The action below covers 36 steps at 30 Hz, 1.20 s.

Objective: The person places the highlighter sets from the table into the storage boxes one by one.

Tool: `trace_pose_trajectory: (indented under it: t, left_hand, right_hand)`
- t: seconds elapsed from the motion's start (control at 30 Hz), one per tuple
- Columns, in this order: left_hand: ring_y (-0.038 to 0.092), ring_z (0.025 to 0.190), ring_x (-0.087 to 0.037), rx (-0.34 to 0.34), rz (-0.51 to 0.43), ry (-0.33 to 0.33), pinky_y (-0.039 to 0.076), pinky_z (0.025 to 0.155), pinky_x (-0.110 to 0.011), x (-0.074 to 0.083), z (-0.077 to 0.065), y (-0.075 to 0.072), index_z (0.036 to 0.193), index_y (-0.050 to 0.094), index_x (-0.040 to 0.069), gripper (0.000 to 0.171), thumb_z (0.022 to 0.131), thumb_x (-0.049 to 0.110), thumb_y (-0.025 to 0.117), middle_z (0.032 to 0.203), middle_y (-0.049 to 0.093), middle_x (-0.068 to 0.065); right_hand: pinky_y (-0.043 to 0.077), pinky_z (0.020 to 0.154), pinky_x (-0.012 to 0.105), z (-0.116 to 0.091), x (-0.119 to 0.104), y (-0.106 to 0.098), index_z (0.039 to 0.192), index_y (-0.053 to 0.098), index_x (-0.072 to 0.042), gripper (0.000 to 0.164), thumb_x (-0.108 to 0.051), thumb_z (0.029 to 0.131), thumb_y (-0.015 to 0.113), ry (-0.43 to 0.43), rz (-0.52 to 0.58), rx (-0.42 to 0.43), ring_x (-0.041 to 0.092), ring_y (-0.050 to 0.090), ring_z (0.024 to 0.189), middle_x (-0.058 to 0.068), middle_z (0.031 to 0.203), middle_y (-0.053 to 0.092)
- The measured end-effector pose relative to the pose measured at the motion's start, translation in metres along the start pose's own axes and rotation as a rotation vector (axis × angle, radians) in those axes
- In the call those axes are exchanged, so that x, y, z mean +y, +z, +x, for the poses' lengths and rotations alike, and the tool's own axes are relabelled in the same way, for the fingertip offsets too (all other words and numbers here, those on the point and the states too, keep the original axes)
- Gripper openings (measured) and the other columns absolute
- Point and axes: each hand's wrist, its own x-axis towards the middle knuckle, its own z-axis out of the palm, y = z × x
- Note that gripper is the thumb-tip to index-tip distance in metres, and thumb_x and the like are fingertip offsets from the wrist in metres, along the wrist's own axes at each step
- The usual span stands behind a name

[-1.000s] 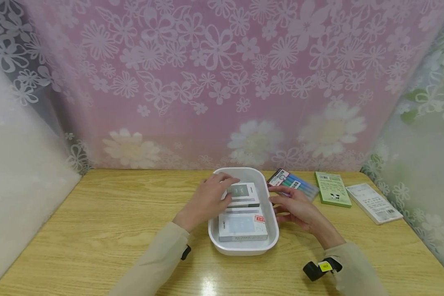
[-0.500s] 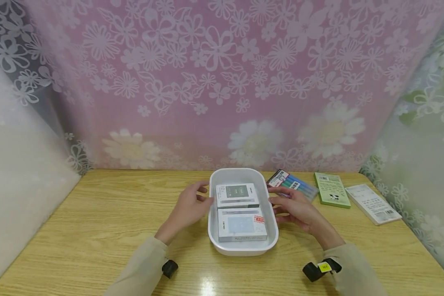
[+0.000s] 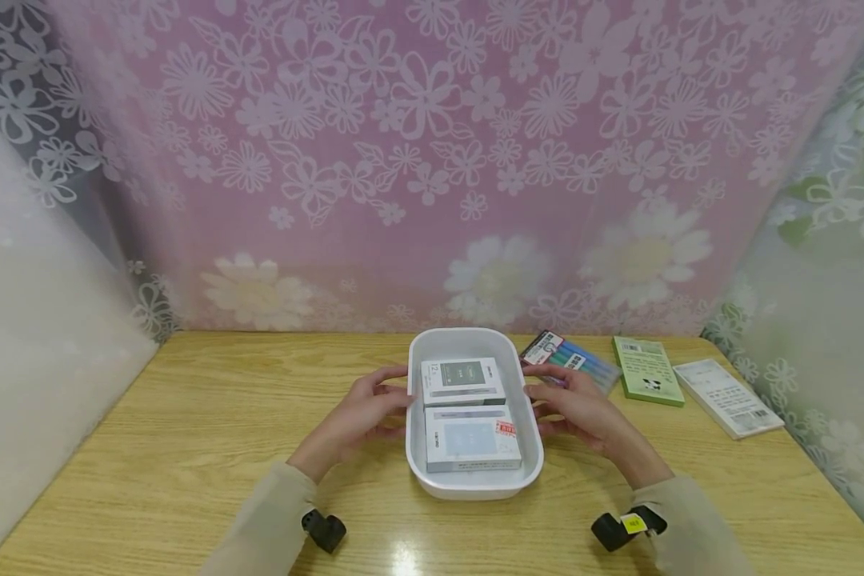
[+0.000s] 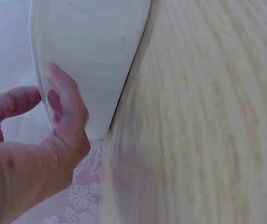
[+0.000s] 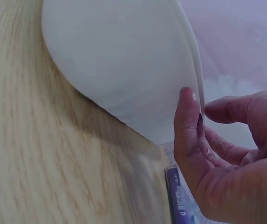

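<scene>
A white plastic bin with rounded corners stands on the table, its long sides between my two hands. My left hand holds its left rim: in the left wrist view the thumb is at the rim and the fingers lie along the outer wall. On the opposite side my right hand pinches the right rim the same way, a fingertip against the outside. Inside the bin lie two flat cartons, one with a green label at the back, one with a pale blue label in front.
Right of the bin lies a clear pack of coloured pens, close behind my right hand. Farther right are a green pad with a panda and a white packet. A floral curtain hangs along the table's back edge.
My left hand has come out from over the green-labelled carton, moved left and taken hold of the bin's left rim. The right hand has stayed at the right rim.
</scene>
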Motion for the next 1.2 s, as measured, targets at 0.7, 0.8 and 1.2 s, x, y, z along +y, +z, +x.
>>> trace_pose_trajectory:
  t: [0.7, 0.8, 1.2]
  left_hand:
    - [0.068, 0.098, -0.016, -0.08, -0.137, -0.036, 0.061, 0.069, -0.028, -0.002, 0.001, -0.006, 0.156, 0.034, 0.017, 0.066, 0.096, 0.007, 0.058, 0.141, 0.058, -0.02]
    - [0.068, 0.098, -0.016, -0.081, -0.137, -0.036, 0.061, 0.069, -0.028, -0.004, 0.001, -0.008, 0.156, 0.034, 0.017, 0.067, 0.095, 0.007, 0.059, 0.141, 0.059, -0.02]
    - [0.069, 0.099, -0.016, -0.11, -0.172, -0.032, 0.061, 0.071, -0.029, -0.006, 0.005, -0.01, 0.157, 0.034, 0.016, 0.07, 0.094, 0.007, 0.065, 0.14, 0.06, -0.019]
  right_hand:
    - [0.058, 0.079, 0.049, 0.006, -0.002, -0.029, 0.138, 0.06, -0.005, 0.056, -0.037, 0.094, 0.073, -0.499, -0.916, 0.204, 0.039, 0.066, 0.108, 0.023, 0.128, 0.066]
    - [0.058, 0.077, 0.049, 0.011, 0.0, -0.04, 0.141, 0.058, -0.008, 0.061, -0.039, 0.091, 0.075, -0.487, -0.984, 0.21, 0.04, 0.065, 0.108, 0.026, 0.136, 0.059]
    - [0.052, 0.091, 0.068, 0.039, 0.008, -0.075, 0.148, 0.05, -0.004, 0.082, -0.05, 0.086, 0.077, -0.383, -1.224, 0.129, 0.052, 0.055, 0.12, 0.032, 0.143, 0.048]
